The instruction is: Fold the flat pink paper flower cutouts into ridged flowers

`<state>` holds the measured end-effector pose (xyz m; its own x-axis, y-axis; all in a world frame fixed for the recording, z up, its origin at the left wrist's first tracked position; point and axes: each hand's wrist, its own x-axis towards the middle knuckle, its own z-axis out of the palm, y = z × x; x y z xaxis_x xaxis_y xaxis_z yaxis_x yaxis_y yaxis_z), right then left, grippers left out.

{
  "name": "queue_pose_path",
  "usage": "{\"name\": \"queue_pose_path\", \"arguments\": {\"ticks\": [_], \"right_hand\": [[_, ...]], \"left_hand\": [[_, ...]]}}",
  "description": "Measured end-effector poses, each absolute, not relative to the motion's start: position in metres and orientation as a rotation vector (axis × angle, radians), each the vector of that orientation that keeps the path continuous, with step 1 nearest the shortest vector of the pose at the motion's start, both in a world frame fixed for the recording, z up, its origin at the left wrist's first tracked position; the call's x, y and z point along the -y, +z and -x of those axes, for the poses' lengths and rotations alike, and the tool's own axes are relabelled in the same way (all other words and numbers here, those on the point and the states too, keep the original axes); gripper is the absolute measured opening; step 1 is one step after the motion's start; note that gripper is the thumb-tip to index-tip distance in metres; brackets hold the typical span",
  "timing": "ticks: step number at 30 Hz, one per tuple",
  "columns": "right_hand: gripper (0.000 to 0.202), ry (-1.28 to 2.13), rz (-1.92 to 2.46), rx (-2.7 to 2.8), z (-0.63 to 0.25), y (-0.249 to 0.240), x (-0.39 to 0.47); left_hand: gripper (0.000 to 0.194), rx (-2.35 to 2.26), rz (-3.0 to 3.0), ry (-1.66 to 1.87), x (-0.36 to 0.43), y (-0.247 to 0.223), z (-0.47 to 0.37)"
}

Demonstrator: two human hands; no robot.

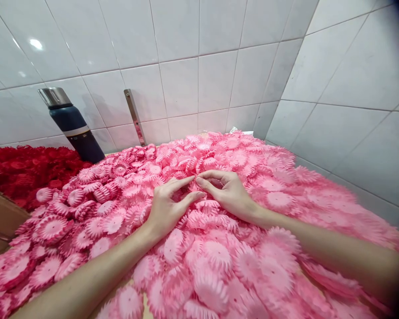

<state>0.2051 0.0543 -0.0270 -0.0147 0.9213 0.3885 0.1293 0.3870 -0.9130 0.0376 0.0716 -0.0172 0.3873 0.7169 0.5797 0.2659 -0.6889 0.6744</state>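
Pink scalloped petal discs [216, 254] lie in a wide, deep heap under and around both hands. My left hand [168, 204] rests over the middle of the heap, its thumb and index finger spread apart with nothing visible between them. Beside it, my right hand [231, 192] has thumb and index fingertips together in a pinch. Anything between those tips is too small to make out. The left index fingertip is close to the right fingertips.
A dark blue bottle [78, 133] with a metal cap stands tilted in view at the back left. Red petals [26, 168] are piled beside it. Cardboard [3, 221] shows at the left edge. A metal strip [134, 115] is against the white tiled wall [179, 84].
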Motion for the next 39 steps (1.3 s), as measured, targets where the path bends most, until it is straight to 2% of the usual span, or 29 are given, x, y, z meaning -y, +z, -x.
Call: {"name": "queue_pose_path", "arguments": {"ticks": [8,14,21,26,33,39], "right_hand": [[0.022,0.709,1.108,1.417,-0.206,-0.03,-0.059],[0.028,0.833,1.11,1.112,-0.211,-0.035,-0.067],[0.021,0.698,0.992,1.333,-0.206,-0.024,-0.059],[0.026,0.75,0.975,1.464,-0.205,-0.024,-0.055],[0.013,0.784,0.97,1.489,-0.204,-0.026,-0.053],[0.015,0.786,0.983,1.521,-0.205,-0.025,-0.053]], "left_hand": [[0.023,-0.806,-2.207,1.367,-0.072,-0.019,-0.039],[0.018,-0.765,-2.194,1.459,-0.069,-0.016,-0.038],[0.038,-0.853,-2.128,1.408,-0.075,-0.02,-0.035],[0.038,-0.802,-2.064,1.292,-0.075,-0.021,-0.034],[0.032,-0.756,-2.044,1.29,-0.073,-0.02,-0.035],[0.039,-0.78,-2.115,1.28,-0.074,-0.019,-0.035]]}}
